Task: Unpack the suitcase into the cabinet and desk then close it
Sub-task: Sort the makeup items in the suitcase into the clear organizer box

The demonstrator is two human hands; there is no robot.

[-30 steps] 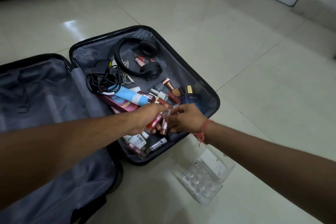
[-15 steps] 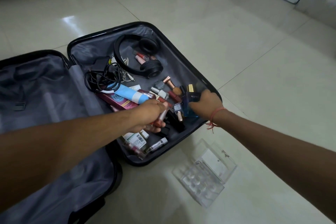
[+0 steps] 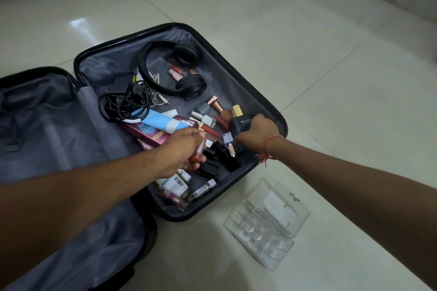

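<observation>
**A:** Where does the suitcase (image 3: pixel 238 71) lie, and what is being taken from it?

**B:** It lies open on the tiled floor (image 3: pixel 307 54), its filled half at frame centre, the lined lid half at lower left. The item in hand is a dark perfume bottle (image 3: pixel 240 125), at the right edge of the filled half, just inside the rim.

**A:** State of each hand?

**B:** The right hand (image 3: pixel 256 133) is curled round the bottle from its near side, and a small nail polish bottle (image 3: pixel 227 139) shows just left of the fist — whether it is also held cannot be told. The left hand (image 3: pixel 186 151), at centre, has its fingers closed on slim reddish tubes (image 3: pixel 198 152) above the loose cosmetics.

**A:** How is the step done well?

**B:** Judged from here: lift the bottle straight up, clear of the rim, keeping it upright; keep the tubes bunched so none slips back.

**A:** Further out?

**B:** Headphones (image 3: pixel 170 71) and tangled cables (image 3: pixel 127 101) lie toward the upper part of the case — a clear plastic organizer (image 3: pixel 267 224) sits on the floor at lower right, apart from the case.
</observation>
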